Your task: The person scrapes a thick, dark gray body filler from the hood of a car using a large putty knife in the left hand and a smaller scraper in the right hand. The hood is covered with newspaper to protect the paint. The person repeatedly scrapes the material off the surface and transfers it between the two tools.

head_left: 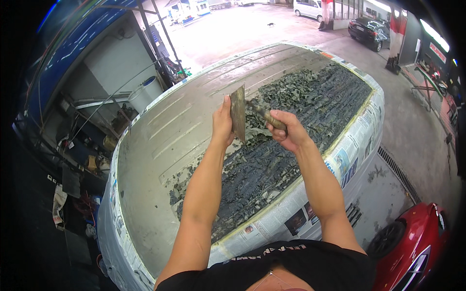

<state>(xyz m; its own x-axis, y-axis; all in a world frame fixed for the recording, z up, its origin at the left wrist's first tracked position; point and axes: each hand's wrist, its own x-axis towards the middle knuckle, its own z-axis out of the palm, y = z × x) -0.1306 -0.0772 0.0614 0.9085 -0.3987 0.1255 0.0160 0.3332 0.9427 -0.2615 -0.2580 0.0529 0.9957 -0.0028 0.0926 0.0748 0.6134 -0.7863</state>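
Over the roof of a vehicle, my left hand (222, 121) is closed on the left edge of a flat, dirty metal plate (238, 111), held upright. My right hand (290, 132) is wrapped round the stained handle of a scraper (264, 115), which points up and left toward the plate. Whether the scraper's blade touches the plate or lies behind it, I cannot tell. Below both hands the bare beige roof (155, 140) meets a band of dark, wrinkled, flaking paint (262, 179). Loose curled flakes (291, 89) are heaped beyond my right hand.
Taped newspaper (272, 220) borders the roof, with plastic sheeting (116, 247) down the near left side. A red car (412, 247) stands close by at lower right. Shelving and a white drum (145, 92) are at left; a dark car (369, 31) is parked far right.
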